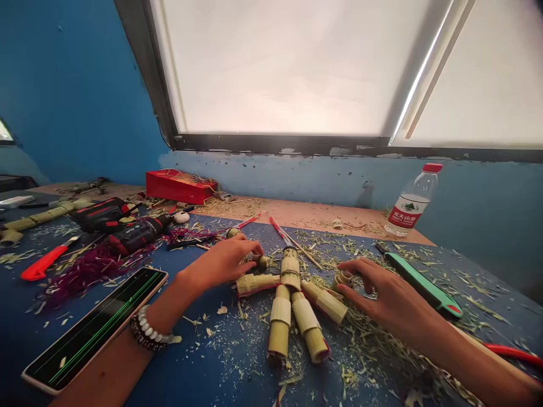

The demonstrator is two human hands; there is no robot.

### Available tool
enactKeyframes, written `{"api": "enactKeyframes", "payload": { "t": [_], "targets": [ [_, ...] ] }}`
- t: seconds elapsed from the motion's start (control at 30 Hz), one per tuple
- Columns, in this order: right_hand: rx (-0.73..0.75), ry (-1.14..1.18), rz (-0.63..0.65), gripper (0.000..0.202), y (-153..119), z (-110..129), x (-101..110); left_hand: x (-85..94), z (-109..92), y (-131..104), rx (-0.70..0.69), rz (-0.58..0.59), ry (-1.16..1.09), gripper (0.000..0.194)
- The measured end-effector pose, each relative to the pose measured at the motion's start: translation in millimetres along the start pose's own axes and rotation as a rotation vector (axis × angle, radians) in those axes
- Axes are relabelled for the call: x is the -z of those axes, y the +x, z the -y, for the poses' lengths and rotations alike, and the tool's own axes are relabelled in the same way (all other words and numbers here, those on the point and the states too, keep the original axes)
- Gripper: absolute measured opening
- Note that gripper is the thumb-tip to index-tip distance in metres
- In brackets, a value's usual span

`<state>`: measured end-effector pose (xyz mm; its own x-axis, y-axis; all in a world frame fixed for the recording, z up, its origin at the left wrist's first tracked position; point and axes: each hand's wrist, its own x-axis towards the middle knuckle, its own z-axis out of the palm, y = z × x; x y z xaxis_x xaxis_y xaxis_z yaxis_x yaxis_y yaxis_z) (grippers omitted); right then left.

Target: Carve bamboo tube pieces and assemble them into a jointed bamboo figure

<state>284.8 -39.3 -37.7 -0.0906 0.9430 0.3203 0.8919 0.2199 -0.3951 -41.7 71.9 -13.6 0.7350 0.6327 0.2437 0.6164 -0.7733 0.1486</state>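
Observation:
A figure of bamboo pieces (291,270) lies on the blue table, with a face drawn on its top piece, two arms and two legs. My left hand (231,259) is above its left arm, fingers curved and apart, beside a small bamboo piece (263,262). To the right of the figure, my right hand (377,285) has thumb and forefinger apart around a short bamboo ring (343,279); whether they touch it is unclear. Red-tipped sticks (278,229) lie behind the figure's head.
A phone (97,328), red cutter (44,263), power drill (138,234) and purple fibres (91,271) lie left. Behind is a red box (180,186). At right are a water bottle (412,202) and green-handled tool (424,285). Shavings cover much of the table.

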Motion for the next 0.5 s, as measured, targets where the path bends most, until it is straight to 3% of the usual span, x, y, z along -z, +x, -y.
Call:
{"api": "enactKeyframes", "payload": {
  "t": [0.13,0.3,0.5],
  "targets": [
    [0.004,-0.005,-0.046,0.04,-0.4,3.4,2.3,-0.2,-2.8,2.4,-0.004,-0.006,-0.006,0.023],
    [0.006,0.009,-0.136,0.036,-1.7,12.9,7.8,3.4,-7.1,5.7,-0.011,-0.098,-0.032,0.023],
    [0.015,0.025,-0.146,0.028,-2.9,16.3,9.1,4.9,-11.2,7.7,-0.004,-0.136,-0.014,0.024]
  ]
}}
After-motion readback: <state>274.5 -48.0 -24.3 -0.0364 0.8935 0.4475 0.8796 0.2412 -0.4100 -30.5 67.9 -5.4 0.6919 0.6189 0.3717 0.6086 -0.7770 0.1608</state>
